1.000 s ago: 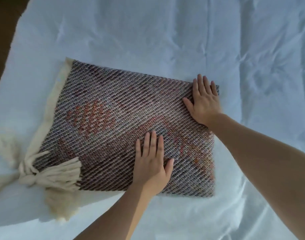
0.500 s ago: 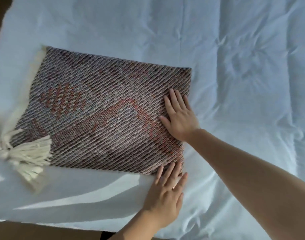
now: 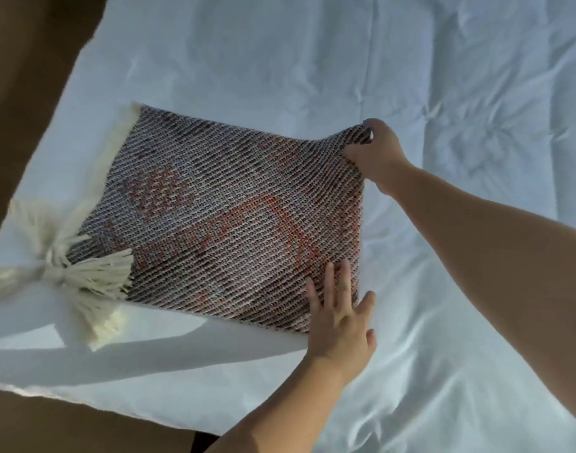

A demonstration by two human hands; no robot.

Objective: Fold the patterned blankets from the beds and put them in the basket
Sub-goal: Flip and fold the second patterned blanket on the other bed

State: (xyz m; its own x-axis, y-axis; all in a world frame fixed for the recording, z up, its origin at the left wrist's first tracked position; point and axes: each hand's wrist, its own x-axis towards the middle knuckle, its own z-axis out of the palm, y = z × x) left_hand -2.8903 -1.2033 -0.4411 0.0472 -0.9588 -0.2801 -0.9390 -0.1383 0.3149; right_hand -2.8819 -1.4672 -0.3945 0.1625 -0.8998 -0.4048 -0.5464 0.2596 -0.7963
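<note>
The folded patterned blanket (image 3: pixel 214 217) lies near the white bed's (image 3: pixel 312 60) corner, with its cream tassels (image 3: pixel 94 273) toward the bed's edge. The right hand (image 3: pixel 375 152) pinches its far corner, raised slightly. The left hand (image 3: pixel 339 322) rests flat, fingers straight, on the near corner. The blanket looks soft, floppy and light, best held by both corners. Open room lies toward the bed's middle, and the edge is close.
</note>
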